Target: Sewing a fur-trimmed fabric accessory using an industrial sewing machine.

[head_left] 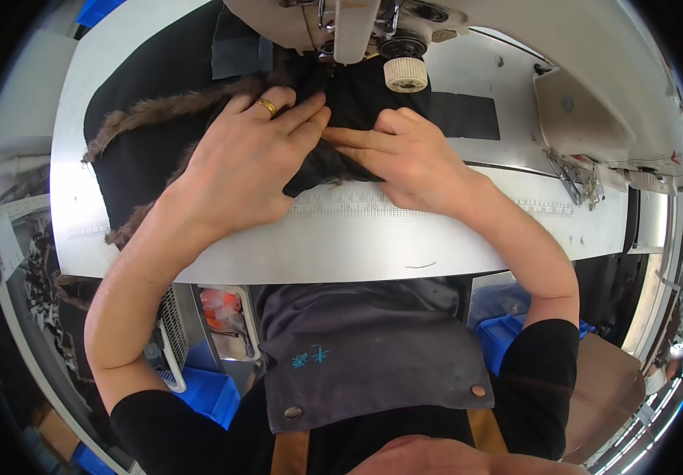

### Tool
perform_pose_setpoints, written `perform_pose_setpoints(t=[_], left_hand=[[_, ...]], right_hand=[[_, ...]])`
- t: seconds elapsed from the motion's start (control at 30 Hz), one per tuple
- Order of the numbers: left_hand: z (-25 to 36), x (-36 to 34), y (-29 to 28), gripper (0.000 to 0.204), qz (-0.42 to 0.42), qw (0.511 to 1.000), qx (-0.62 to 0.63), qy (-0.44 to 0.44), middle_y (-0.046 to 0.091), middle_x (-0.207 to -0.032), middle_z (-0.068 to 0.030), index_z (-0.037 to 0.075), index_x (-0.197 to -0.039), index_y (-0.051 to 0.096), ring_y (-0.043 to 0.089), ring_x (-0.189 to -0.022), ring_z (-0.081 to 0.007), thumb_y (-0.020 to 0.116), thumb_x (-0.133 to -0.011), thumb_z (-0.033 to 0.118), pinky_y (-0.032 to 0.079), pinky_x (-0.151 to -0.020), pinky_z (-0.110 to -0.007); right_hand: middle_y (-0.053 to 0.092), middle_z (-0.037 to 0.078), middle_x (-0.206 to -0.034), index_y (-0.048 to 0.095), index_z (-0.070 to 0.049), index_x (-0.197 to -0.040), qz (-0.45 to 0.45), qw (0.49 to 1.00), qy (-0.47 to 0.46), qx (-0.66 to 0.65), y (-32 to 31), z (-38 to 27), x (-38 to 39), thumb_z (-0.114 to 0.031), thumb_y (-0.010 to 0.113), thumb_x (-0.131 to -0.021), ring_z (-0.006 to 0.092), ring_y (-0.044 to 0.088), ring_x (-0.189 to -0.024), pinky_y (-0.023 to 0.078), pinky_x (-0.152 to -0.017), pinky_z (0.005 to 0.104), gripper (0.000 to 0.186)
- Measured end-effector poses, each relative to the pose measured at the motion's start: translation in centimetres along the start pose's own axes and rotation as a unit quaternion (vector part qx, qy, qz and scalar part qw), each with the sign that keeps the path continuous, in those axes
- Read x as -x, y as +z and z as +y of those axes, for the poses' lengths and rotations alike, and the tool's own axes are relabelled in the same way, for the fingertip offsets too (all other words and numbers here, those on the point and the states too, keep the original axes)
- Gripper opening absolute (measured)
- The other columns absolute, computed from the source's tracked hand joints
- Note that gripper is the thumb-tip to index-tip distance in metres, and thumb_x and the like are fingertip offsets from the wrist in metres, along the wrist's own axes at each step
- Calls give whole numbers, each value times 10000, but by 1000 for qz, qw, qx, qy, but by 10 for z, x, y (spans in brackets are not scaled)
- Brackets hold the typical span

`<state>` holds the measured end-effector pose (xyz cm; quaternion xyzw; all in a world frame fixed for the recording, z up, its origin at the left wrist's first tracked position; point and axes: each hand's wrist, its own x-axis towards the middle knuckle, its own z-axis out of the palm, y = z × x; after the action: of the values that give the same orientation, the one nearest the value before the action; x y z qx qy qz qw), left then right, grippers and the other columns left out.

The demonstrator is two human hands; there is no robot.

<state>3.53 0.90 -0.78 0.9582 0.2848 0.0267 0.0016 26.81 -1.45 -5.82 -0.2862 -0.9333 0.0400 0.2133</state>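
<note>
Head view. Black cloth (pixel 147 154) with brown fur (pixel 151 112): on counter (pixel 341 249), under sewing machine (pixel 603 87). Left hand (pixel 246 154), right hand (pixel 413 158): two fingers extended each, seemingly to steady cloth; pinching cannot be told.

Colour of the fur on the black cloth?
Fur: greyish brown, best seen in the head view.

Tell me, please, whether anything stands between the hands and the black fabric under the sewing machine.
Nothing visible does: the left hand and right hand rest on the black fabric. A brown fur strip meets the left hand; whether it runs underneath is hidden.
</note>
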Motion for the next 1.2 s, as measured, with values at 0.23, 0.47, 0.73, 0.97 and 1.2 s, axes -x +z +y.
perform_pose_setpoints(t=[0.23, 0.47, 0.73, 0.97, 1.2], left_hand=[[-2, 0, 4, 603, 33, 999, -1, 15, 611, -1235, -137, -55, -1159, 599, 537, -1115, -254, 659, -578, 96, 438, -889, -332], [-2, 0, 4, 541, 49, 999, 6, 22, 645, -1128, -119, -42, -1090, 620, 554, -1068, -254, 673, -576, 120, 446, -865, -338], [-3, 0, 8, 515, 85, 996, 18, 20, 650, -1133, -138, -48, -1064, 625, 566, -1048, -252, 666, -576, 108, 451, -861, -335], [3, -1, 8, 569, 71, 997, 15, 5, 635, -1205, -159, -60, -1114, 619, 567, -1065, -257, 652, -565, 88, 457, -870, -338], [2, -1, 8, 554, 72, 997, 19, 0, 638, -1198, -155, -52, -1106, 623, 570, -1069, -255, 655, -574, 97, 459, -872, -338]], right_hand=[[572, 130, -1274, 538, 19, -1236, 9, 995, 99, -20, -7, -5, -19, -364, 808, -631, 282, 592, -880, 513, -778, 360, 766], [568, 181, -1237, 496, 43, -1266, -117, 983, 143, 2, -8, 0, -44, -496, 811, -604, 339, 643, -979, 557, -753, 392, 910], [613, 81, -1179, 562, -19, -1221, 45, 997, 52, 33, 2, 9, -5, -253, 785, -588, 237, 593, -829, 498, -703, 312, 711], [620, 44, -1251, 608, -88, -1223, 36, 989, 114, 81, 6, 3, -13, 51, 648, -571, 208, 564, -773, 512, -690, 312, 668], [628, 49, -1243, 609, -65, -1219, 19, 993, 91, 72, 3, 10, -8, 71, 643, -567, 213, 576, -791, 520, -698, 316, 667]])
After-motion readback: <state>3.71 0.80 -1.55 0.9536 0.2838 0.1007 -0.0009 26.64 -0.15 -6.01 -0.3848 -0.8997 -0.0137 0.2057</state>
